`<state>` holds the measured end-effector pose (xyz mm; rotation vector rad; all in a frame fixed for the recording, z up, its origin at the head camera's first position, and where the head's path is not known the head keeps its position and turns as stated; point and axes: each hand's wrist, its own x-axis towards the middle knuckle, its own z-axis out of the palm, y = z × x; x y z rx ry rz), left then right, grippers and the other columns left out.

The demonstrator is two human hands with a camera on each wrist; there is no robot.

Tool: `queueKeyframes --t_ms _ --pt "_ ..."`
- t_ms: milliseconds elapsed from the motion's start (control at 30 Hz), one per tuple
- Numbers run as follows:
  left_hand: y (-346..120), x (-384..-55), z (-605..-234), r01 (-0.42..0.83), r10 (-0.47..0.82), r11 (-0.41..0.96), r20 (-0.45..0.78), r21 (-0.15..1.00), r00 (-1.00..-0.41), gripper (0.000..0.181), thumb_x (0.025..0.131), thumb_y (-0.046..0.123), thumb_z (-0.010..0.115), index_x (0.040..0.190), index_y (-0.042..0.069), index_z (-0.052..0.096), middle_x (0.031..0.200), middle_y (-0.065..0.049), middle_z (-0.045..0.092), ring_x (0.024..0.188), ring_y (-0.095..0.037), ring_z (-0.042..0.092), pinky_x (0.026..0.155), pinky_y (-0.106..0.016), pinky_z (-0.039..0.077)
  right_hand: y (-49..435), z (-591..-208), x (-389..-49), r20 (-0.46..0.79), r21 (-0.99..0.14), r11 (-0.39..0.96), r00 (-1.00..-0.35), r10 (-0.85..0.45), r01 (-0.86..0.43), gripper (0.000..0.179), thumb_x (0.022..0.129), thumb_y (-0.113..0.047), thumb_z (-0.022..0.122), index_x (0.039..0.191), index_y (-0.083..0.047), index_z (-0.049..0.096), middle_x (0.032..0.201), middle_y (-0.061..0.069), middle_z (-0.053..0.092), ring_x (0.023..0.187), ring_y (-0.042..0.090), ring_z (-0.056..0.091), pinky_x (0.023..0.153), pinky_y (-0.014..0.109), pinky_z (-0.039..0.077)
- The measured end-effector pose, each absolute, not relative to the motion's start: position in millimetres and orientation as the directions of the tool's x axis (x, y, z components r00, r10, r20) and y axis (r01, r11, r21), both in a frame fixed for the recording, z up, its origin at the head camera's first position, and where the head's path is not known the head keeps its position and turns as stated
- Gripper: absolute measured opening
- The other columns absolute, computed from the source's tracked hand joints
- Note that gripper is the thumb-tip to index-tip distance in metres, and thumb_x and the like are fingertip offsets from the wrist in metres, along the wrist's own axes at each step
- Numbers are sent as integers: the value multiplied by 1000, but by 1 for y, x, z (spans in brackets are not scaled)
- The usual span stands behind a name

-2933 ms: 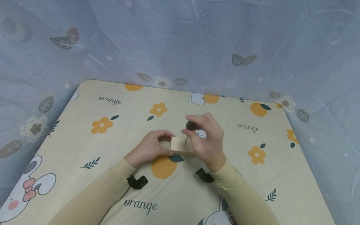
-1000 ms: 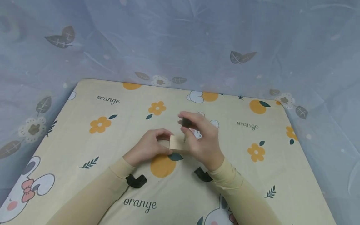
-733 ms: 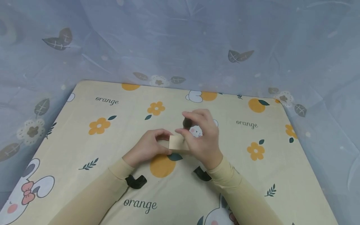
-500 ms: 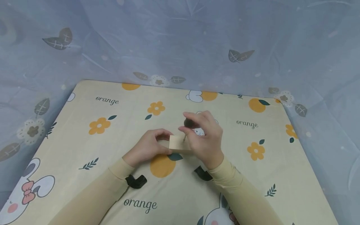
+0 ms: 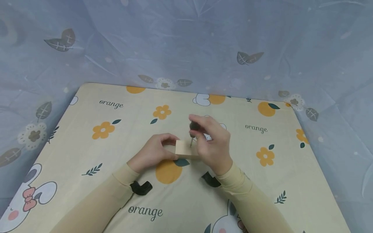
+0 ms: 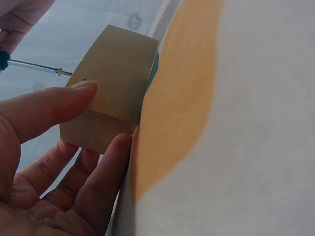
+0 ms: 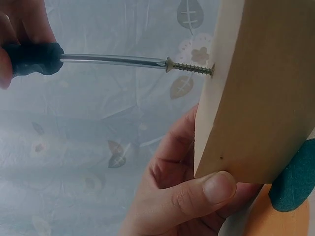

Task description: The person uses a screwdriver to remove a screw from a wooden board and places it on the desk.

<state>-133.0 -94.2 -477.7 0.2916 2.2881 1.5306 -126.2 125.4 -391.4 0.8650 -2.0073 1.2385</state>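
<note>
A pale wooden block lies on the patterned cloth. My left hand grips its left end, thumb on the near side and fingers behind, as the left wrist view also shows. In my right hand is a screwdriver with a dark handle, pinched between thumb and fingers. Its steel shaft points down to the block's top. The driver's tip sits in the head of a brass-coloured screw, whose point is in the wood while most of the thread shows. The block's right end is hidden behind my right hand in the head view.
A cream cloth with orange, flower and rabbit prints covers the table. A grey-blue curtain with leaf prints hangs behind and at the sides. Black wrist mounts show under both sleeves.
My right fingers have loosened, turned and closed again on the screwdriver handle, shifting slightly. The driver stays over the screw. My left hand and the block have hardly moved; the head view has shifted slightly.
</note>
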Motion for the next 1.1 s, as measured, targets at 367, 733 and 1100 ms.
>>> queueKeyframes --t_ms 367,733,1100 --pt "-94 -132 -477 -22 368 395 -180 918 -912 47 80 17 92 124 23 75 119 6 79 117 -17 70 113 -48 50 124 -392 -127 751 -557 271 -616 -238 -785 44 83 6 86 124 0 74 111 17 69 92 23 66 85 25 58" --pt "-93 -131 -476 -14 373 390 -172 921 -912 48 81 18 92 126 21 75 120 3 79 118 -20 70 113 -51 50 125 -392 -125 824 -458 360 -540 -173 -813 39 80 4 91 116 0 78 88 12 65 80 20 70 77 24 63" --pt "-94 -131 -476 -21 369 392 -178 920 -912 47 81 16 92 124 22 75 119 6 79 115 -17 71 112 -48 51 123 -391 -125 811 -477 333 -553 -190 -813 33 85 10 82 117 3 76 96 15 75 84 23 73 81 27 65"
